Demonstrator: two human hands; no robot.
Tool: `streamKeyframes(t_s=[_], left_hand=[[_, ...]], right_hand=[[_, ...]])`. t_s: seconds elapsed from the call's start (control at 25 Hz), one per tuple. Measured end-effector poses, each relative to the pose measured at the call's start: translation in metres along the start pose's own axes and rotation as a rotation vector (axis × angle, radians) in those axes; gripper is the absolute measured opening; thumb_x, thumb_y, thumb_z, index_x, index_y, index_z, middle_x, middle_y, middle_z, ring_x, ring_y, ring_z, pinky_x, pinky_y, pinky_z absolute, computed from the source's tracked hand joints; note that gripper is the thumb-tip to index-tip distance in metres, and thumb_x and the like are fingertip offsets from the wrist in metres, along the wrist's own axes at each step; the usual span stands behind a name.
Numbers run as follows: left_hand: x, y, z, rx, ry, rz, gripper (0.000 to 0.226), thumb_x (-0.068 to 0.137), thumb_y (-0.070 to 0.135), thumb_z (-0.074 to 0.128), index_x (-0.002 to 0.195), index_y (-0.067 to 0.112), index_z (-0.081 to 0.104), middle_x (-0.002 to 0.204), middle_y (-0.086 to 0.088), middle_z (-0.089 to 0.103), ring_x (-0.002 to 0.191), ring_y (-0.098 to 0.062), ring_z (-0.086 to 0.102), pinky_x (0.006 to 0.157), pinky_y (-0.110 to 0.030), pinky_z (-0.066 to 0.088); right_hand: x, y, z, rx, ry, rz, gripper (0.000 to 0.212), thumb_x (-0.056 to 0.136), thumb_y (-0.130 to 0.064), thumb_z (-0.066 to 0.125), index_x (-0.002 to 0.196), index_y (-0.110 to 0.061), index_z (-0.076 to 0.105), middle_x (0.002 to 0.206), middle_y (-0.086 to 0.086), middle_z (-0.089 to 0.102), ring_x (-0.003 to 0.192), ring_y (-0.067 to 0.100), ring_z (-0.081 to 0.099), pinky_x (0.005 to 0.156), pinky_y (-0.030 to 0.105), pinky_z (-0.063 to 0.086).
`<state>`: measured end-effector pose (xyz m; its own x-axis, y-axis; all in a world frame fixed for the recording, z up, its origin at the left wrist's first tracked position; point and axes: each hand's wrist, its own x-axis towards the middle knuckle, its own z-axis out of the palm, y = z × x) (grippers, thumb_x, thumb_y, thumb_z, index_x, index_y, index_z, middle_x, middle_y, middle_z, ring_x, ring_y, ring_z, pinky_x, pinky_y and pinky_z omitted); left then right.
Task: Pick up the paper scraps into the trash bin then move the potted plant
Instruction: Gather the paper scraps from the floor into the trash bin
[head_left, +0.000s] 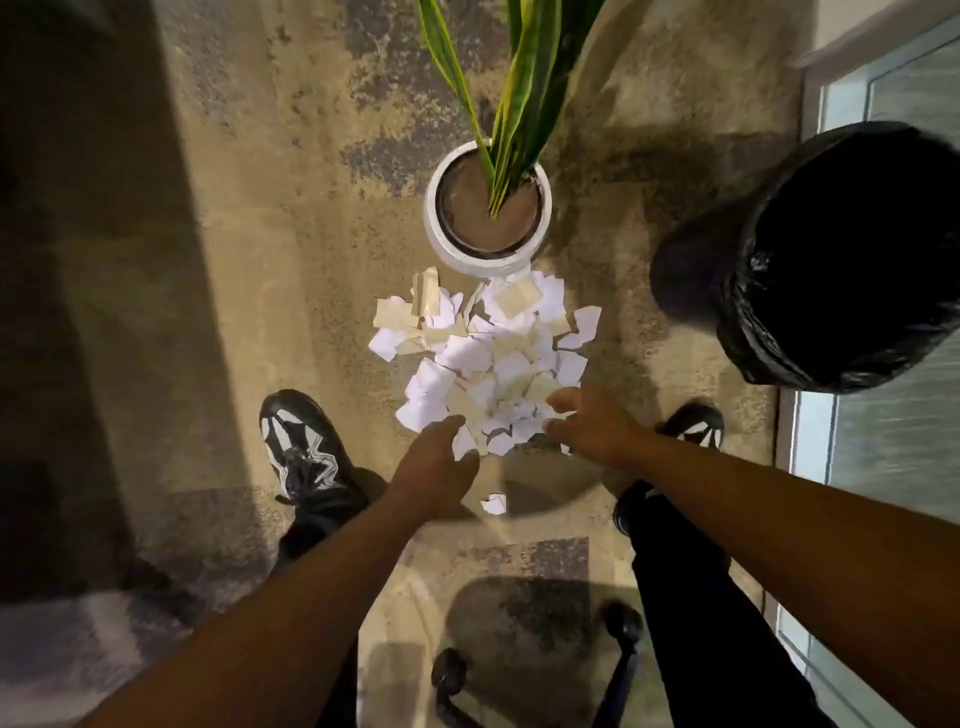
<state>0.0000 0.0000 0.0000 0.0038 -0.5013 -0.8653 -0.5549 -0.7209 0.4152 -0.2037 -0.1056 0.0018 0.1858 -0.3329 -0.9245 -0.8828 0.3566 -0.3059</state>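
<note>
Both hands, left hand (439, 457) and right hand (587, 423), reach spread and empty at the near edge of the paper scraps (488, 358); light, loose, flimsy, best scooped from both sides.

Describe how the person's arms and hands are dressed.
Both forearms are bare as far as the picture shows, with no sleeves in view. The left hand and right hand wear no gloves. No watch, ring or bracelet shows.

The single head-worn camera looks steeply down from standing height onto the rug (260, 312), with the potted plant (488, 208) just above frame centre, the wide lens bending the edges around it.
</note>
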Motion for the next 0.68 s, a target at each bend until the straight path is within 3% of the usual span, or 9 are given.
streamKeyframes(t_s=[0.16,0.32,0.4,0.48,0.56,0.68], left_hand=[[0.060,-0.019,0.013,0.167,-0.225,0.023,0.063,0.096,0.037,0.062,0.152,0.020,0.037,0.163,-0.004,0.025,0.138,-0.024,0.044,0.111,-0.033,0.041],[0.109,-0.028,0.023,0.192,-0.197,0.084,0.059,0.095,0.031,0.066,0.148,0.020,0.045,0.168,-0.005,0.009,0.152,-0.029,0.020,0.118,-0.037,0.029],[0.134,-0.034,0.030,0.212,-0.163,0.096,0.056,0.093,0.029,0.069,0.145,0.020,0.051,0.169,-0.005,-0.001,0.155,-0.026,0.007,0.122,-0.037,0.024],[0.156,-0.037,0.040,0.227,-0.169,0.120,0.056,0.091,0.025,0.070,0.144,0.021,0.052,0.168,-0.002,-0.010,0.156,-0.024,0.002,0.123,-0.034,0.019],[0.174,-0.041,0.048,0.189,-0.170,0.139,0.056,0.091,0.019,0.070,0.144,0.024,0.052,0.168,0.002,-0.016,0.156,-0.025,0.006,0.123,-0.036,0.023],[0.189,-0.038,0.048,0.284,-0.018,0.194,0.043,0.091,0.018,0.068,0.133,0.027,0.064,0.167,0.001,-0.020,0.148,-0.034,0.030,0.116,-0.039,0.038]], right_hand=[[0.057,0.019,0.013,-0.022,-0.024,0.033,0.052,0.094,-0.026,0.064,0.142,-0.014,0.050,0.146,0.008,0.052,0.122,0.027,0.057,0.095,0.035,0.051],[0.118,0.032,0.022,-0.150,-0.122,-0.052,0.058,0.094,-0.027,0.065,0.148,-0.018,0.044,0.161,0.006,0.024,0.140,0.028,0.039,0.099,0.025,0.040],[0.144,0.038,0.030,-0.152,-0.148,-0.025,0.059,0.094,-0.027,0.067,0.148,-0.024,0.044,0.166,0.003,0.008,0.144,0.029,0.033,0.107,0.029,0.041],[0.164,0.040,0.041,-0.118,-0.160,-0.034,0.059,0.095,-0.026,0.066,0.149,-0.023,0.043,0.166,0.002,0.003,0.148,0.030,0.026,0.112,0.028,0.032],[0.179,0.040,0.051,-0.129,-0.184,-0.044,0.061,0.097,-0.025,0.063,0.152,-0.018,0.038,0.167,0.002,0.003,0.150,0.029,0.020,0.109,0.025,0.030],[0.187,0.038,0.058,-0.264,-0.111,-0.087,0.060,0.097,-0.030,0.061,0.150,-0.011,0.038,0.164,0.009,0.018,0.146,0.032,0.029,0.113,0.036,0.034]])
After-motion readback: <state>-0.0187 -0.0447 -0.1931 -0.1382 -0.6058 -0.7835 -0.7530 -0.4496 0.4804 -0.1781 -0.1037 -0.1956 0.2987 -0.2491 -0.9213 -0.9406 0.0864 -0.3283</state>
